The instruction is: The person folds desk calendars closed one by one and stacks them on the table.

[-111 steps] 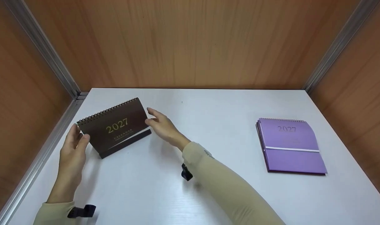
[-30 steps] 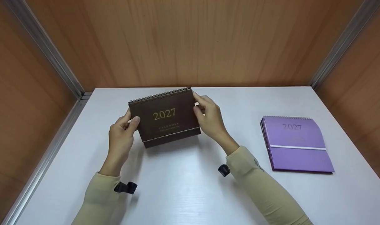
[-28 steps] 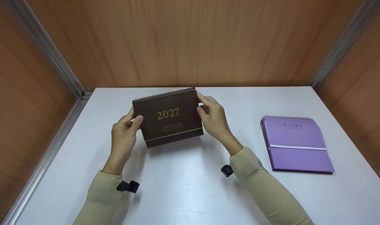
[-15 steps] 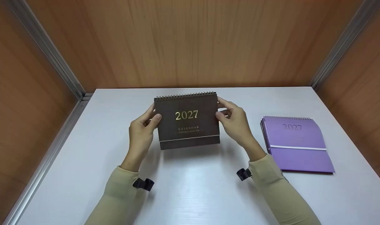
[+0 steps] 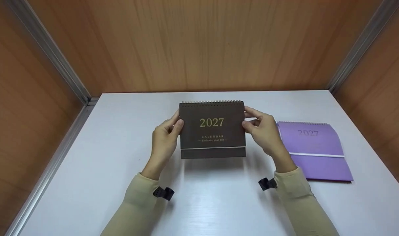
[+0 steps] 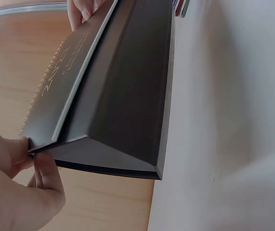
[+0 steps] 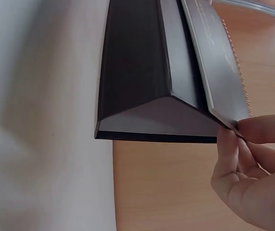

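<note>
Between both hands, a dark brown desk calendar [image 5: 212, 134] with gold "2027" lettering and a wire spiral along its top faces the head camera. My left hand [image 5: 165, 137] pinches its left edge, thumb in front and fingers behind. On the opposite edge my right hand [image 5: 265, 132] pinches it the same way. In the left wrist view the calendar's stand [image 6: 132, 91] is folded out into a wedge, with its side open. From the right wrist view the stand's base [image 7: 127, 62] shows close over the white table, and the right fingers [image 7: 229, 149] grip near the spiral end.
A purple 2027 desk calendar [image 5: 317, 167] with a white stripe lies on the right of the white table [image 5: 88, 183], partly behind my right hand and wrist. Wood-grain panels [image 5: 199, 46] with metal corner rails enclose the back and sides.
The brown calendar has moved from the left to the table's middle and turned from slanted to nearly level. Both hands, apart from or just at its edges earlier, now pinch it. The purple calendar stays put.
</note>
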Available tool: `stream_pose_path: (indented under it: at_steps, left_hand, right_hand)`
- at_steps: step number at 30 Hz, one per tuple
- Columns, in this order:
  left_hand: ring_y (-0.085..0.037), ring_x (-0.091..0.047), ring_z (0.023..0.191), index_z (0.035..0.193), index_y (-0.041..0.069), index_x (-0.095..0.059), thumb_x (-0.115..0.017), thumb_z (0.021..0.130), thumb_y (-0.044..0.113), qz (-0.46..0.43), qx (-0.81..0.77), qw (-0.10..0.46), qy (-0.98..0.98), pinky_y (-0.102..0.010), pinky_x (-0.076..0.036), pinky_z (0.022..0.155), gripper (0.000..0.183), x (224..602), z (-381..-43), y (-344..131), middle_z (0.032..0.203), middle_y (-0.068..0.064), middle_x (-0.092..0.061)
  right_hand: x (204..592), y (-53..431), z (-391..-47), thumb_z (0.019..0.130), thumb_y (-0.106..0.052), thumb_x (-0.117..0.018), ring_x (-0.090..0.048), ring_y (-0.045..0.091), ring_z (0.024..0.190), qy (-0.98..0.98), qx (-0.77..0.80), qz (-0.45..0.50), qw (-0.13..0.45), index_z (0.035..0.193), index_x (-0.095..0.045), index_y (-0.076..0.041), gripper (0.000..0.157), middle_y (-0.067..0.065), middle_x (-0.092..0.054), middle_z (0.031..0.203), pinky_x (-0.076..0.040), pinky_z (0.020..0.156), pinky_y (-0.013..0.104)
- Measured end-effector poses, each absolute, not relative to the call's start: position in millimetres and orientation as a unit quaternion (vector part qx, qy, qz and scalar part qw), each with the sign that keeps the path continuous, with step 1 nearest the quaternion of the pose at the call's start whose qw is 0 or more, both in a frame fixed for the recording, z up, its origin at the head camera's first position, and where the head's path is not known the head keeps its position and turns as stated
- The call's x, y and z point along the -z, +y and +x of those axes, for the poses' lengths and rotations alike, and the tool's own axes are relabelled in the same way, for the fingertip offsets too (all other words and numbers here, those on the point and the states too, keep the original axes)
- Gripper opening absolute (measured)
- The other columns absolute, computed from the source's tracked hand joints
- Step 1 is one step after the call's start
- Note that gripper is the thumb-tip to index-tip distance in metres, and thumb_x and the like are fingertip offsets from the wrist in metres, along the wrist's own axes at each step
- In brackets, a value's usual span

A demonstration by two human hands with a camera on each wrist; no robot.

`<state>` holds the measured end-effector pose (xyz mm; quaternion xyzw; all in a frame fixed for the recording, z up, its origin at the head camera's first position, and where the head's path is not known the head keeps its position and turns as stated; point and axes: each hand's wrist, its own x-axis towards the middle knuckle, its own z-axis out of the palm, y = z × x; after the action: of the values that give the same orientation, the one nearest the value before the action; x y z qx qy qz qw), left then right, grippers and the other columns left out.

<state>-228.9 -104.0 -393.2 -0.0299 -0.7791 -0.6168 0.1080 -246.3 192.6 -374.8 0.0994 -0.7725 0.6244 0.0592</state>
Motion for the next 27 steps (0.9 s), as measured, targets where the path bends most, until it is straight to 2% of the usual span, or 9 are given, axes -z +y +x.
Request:
stream_pose_path:
  at_steps: [3, 8, 14, 19, 27]
  left_hand:
    - [-0.015, -0.069, 0.094, 0.139, 0.032, -0.052, -0.057, 0.097, 0.037, -0.037, 0.618, 0.093, -0.78, -0.028, -0.055, 0.087, 0.043, 393, -230, -99, 0.11, -0.004, -0.066]
    - [-0.019, -0.069, 0.095, 0.142, 0.029, -0.049, -0.055, 0.099, 0.033, -0.037, 0.624, 0.066, -0.778, -0.032, -0.055, 0.088, 0.044, 398, -230, -92, 0.118, -0.007, -0.064]
    - [-0.017, -0.068, 0.094, 0.145, 0.026, -0.047, -0.052, 0.102, 0.029, -0.039, 0.627, 0.039, -0.777, -0.028, -0.056, 0.084, 0.043, 405, -231, -86, 0.121, -0.006, -0.062]
    - [-0.017, -0.068, 0.091, 0.144, 0.022, -0.049, -0.052, 0.102, 0.027, -0.032, 0.623, 0.041, -0.78, -0.027, -0.057, 0.08, 0.043, 407, -232, -84, 0.12, -0.006, -0.062]
    - [-0.017, -0.07, 0.094, 0.144, 0.019, -0.05, -0.053, 0.101, 0.026, -0.024, 0.624, 0.022, -0.781, -0.028, -0.057, 0.082, 0.043, 410, -234, -84, 0.136, -0.009, -0.058]
  right_hand:
    - [374, 200, -244, 0.091, 0.007, -0.058, -0.067, 0.024, 0.089, -0.773, -0.626, 0.092, 0.05, 0.138, -0.055, -0.006, 0.049, 0.014, -0.061, 0.116, -0.058, 0.079, 0.031]
    - [374, 210, -242, 0.091, 0.005, -0.059, -0.067, 0.023, 0.091, -0.774, -0.627, 0.081, 0.032, 0.138, -0.055, -0.006, 0.048, 0.016, -0.06, 0.116, -0.059, 0.079, 0.032]
    - [373, 217, -242, 0.091, 0.004, -0.058, -0.068, 0.023, 0.091, -0.779, -0.623, 0.07, 0.003, 0.136, -0.056, -0.004, 0.046, 0.018, -0.058, 0.118, -0.058, 0.079, 0.031]
    - [375, 220, -245, 0.092, 0.003, -0.059, -0.067, 0.021, 0.094, -0.785, -0.616, 0.062, -0.024, 0.137, -0.055, -0.002, 0.045, 0.019, -0.057, 0.12, -0.058, 0.081, 0.03]
    - [382, 223, -249, 0.092, 0.003, -0.058, -0.067, 0.018, 0.094, -0.781, -0.62, 0.051, -0.048, 0.139, -0.052, 0.001, 0.047, 0.018, -0.056, 0.122, -0.058, 0.081, 0.029]
